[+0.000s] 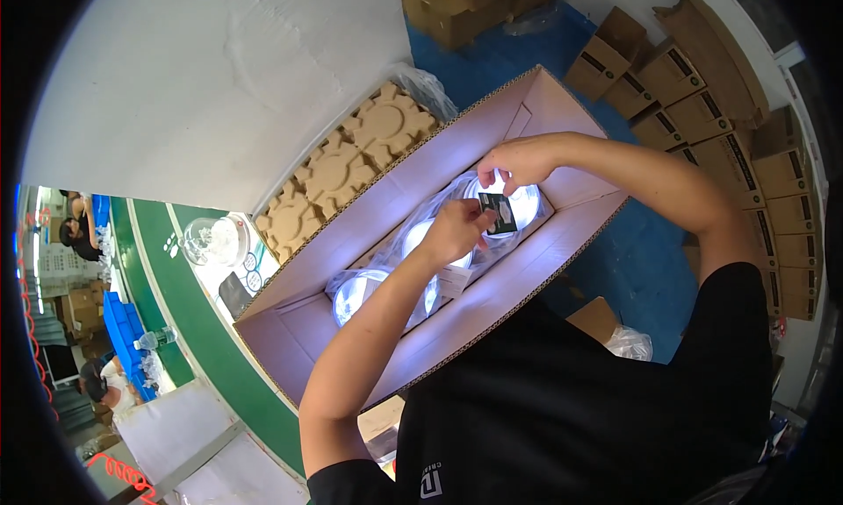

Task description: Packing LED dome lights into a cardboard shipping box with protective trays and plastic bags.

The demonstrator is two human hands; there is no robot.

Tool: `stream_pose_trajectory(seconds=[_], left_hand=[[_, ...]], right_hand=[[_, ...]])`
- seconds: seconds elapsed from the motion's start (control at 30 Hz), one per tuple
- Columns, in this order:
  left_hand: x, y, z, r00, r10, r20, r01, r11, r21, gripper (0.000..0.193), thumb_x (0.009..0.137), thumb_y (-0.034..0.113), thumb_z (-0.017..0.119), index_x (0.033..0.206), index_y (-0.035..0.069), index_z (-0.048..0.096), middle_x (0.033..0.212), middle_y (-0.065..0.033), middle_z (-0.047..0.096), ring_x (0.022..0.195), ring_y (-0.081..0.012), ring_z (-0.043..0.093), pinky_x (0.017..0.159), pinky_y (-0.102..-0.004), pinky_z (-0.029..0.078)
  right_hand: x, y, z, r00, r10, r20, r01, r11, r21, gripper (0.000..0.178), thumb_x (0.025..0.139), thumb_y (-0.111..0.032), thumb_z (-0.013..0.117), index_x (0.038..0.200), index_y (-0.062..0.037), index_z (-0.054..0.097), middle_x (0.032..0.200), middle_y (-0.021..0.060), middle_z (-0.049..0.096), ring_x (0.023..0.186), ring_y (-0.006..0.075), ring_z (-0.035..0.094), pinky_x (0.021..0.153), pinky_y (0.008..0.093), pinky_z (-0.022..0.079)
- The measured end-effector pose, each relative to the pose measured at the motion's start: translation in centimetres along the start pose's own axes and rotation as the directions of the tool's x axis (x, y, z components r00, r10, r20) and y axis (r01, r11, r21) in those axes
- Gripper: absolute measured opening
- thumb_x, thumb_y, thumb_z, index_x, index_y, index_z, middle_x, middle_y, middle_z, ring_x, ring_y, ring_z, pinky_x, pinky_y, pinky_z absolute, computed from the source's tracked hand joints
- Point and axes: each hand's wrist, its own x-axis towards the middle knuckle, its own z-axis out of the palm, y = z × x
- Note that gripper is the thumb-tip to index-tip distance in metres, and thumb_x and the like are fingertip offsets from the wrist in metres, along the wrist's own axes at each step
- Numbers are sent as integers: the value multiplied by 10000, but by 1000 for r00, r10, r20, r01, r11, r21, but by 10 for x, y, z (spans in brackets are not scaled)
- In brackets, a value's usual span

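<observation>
Seemingly for a steady placement, left hand [454, 231]: thumb and fingers pinching a dark card [499, 215] by its edge; right hand [524, 158]: fingers bent over the far end of the row, any grip on film impossible to tell. Card location: inside the open cardboard box [386, 198], above its contents. Contents: glowing white rounds [351, 299], in a row under clear plastic film [455, 189], perhaps against scuffing. Alongside: moulded pulp trays [391, 120].

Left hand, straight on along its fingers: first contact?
The dark card at the left hand's fingertips; beyond it, probably the lit lamp, though depth is unclear.
</observation>
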Motion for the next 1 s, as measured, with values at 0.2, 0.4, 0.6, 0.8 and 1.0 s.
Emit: stream_pose_trajectory(seconds=[0.2, 0.4, 0.6, 0.8, 1.0], left_hand=[[-11, -12, 29, 956, -192, 220, 231, 958, -169, 376, 961, 288, 589, 976, -85, 629, 852, -124, 690, 490, -153, 629, 414, -265, 429], [-32, 2, 26, 981, 150, 122, -187, 892, 412, 318, 939, 277, 593, 1028, -17, 676, 904, -183, 695, 786, -273, 675, 774, -391, 508], [-92, 0, -33, 947, 303, 111, -255, 492, 832, 357, 843, 219, 707, 1161, 73, 643, 1274, -140, 585, 1157, -288, 583, 932, -409, 489], [-64, -50, -19, 893, 356, 275, -377, 259, 889, 549, 839, 386, 685, 1279, 78, 572, 1404, -154, 472, 1410, -318, 324, 1153, -528, 243], [-44, -63, -5, 885, 459, 78, -287, 405, 868, 496, 828, 312, 708, 1200, 21, 558, 1308, -220, 509, 1262, -361, 470, 1082, -531, 310]], right_hand=[[-10, -26, 6, 994, 76, 76, -62, 983, -174, 485, 821, -156, 710, 1259, -41, 535, 981, 155, 682, 889, 268, 671, 753, 382, 529], [3, 1, 53, 875, 168, 454, 2, 936, -351, 460, 899, -206, 603, 1348, -122, 544, 1094, 212, 677, 1016, 373, 636, 883, 465, 488], [-9, -13, 45, 860, 174, 479, 79, 882, -464, 512, 919, -221, 590, 1418, -170, 490, 1163, 220, 656, 1063, 388, 616, 902, 474, 481], [-15, -38, 9, 936, 103, 337, -24, 972, -233, 500, 921, -261, 596, 1409, -200, 511, 970, 192, 698, 818, 340, 654, 782, 440, 501], [-84, -73, -32, 918, -101, -383, 94, 995, -36, 434, 897, -118, 620, 1330, -138, 590, 927, 106, 688, 798, 234, 639, 711, 341, 499]])
